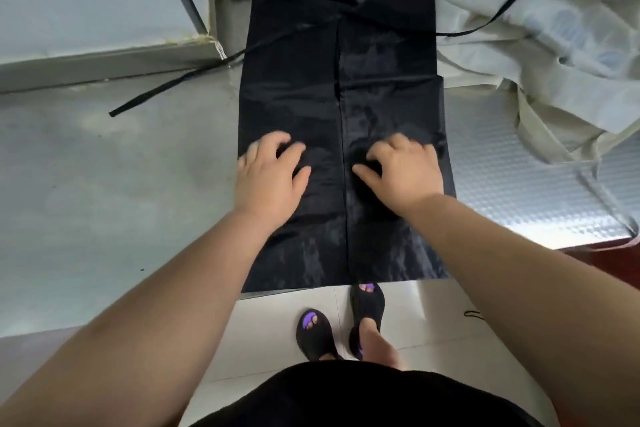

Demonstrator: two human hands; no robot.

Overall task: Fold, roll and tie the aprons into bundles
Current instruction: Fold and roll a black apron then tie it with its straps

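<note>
Grey desk [104,184]: folded black apron [339,97] runs lengthwise away; left hand [270,173], right hand [401,170] rest relaxed on nearer half, gripping nothing

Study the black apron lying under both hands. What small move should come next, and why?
Probably draw both hands back to the near hem and start rolling away. The black apron lies folded into a narrow strip, sides meeting at a centre line; left hand and right hand rest on it, ties trailing loose.
</note>
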